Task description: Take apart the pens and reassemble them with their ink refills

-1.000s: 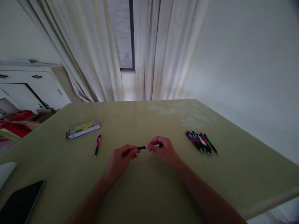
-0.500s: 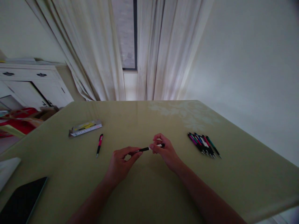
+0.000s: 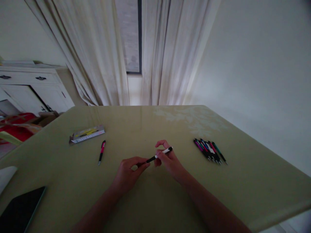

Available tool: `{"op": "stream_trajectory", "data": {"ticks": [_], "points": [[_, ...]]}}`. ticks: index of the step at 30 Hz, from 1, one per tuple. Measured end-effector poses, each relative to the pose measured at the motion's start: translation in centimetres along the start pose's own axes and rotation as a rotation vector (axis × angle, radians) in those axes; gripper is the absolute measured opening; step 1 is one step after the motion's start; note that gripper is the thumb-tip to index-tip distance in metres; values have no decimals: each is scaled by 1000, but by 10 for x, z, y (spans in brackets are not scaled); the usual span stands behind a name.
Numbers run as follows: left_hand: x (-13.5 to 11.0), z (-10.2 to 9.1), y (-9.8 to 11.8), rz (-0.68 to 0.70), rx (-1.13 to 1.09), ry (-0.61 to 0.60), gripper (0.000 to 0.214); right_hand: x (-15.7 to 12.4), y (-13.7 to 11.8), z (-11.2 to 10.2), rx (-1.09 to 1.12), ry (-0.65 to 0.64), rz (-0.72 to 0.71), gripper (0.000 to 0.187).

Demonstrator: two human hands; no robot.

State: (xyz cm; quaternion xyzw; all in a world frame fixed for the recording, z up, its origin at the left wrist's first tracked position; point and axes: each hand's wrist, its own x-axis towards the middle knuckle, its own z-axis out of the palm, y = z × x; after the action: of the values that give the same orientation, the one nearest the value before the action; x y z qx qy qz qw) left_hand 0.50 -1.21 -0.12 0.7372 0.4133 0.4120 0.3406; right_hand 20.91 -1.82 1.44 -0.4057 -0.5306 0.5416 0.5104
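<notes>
A white and black pen is held between my two hands over the middle of the table, slanting up toward the right. My left hand pinches its black lower end between thumb and fingers, which hide the tip. Around the white barrel my right hand has closed its thumb and fingers, with the forefinger raised and curled. To the left lies a pink and black pen by itself. On the right, several pens of different colours lie side by side in a slanted row.
An open pen box lies at the back left of the table. A dark tablet or phone and a white object sit at the near left. Beyond are a white cabinet, red bags and curtains.
The pen between my hands has tilted, its right end higher and more of the white barrel showing. My left hand has shifted slightly to the right. The camera view has moved a little.
</notes>
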Motion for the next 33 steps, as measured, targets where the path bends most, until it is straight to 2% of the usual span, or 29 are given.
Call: {"op": "stream_trajectory", "data": {"ticks": [6, 11, 16, 19, 21, 23, 24, 27, 28, 30, 33], "points": [[-1, -2, -2, 39, 85, 90, 22, 7, 5, -4, -28, 211, -58, 45], [-3, -5, -5, 42, 117, 73, 22, 9, 4, -10, -80, 129, -14, 34], [-2, -1, -7, -28, 122, 114, 25, 7, 5, -3, 3, 85, -16, 43], [1, -2, -7, -12, 125, 58, 28, 10, 7, -4, 73, 102, -31, 38], [4, -7, -9, -7, 146, 4, 32, 15, 6, -15, 26, 142, -40, 36], [8, -18, -13, -53, 230, 21, 39, 20, 2, -36, -110, 253, -71, 40], [10, -25, -18, -99, 315, 80, 43, 22, -1, -50, -206, 335, -96, 44], [13, -53, -34, -228, 755, 229, 49, 23, -11, -93, -650, 519, -88, 51], [13, -62, -39, -284, 899, 238, 54, 22, -12, -107, -828, 557, -63, 49], [12, -76, -47, -408, 1054, 194, 61, 19, -12, -128, -1139, 566, 38, 41], [11, -85, -50, -507, 1058, 105, 46, 13, -6, -146, -1396, 506, 200, 27]]}}
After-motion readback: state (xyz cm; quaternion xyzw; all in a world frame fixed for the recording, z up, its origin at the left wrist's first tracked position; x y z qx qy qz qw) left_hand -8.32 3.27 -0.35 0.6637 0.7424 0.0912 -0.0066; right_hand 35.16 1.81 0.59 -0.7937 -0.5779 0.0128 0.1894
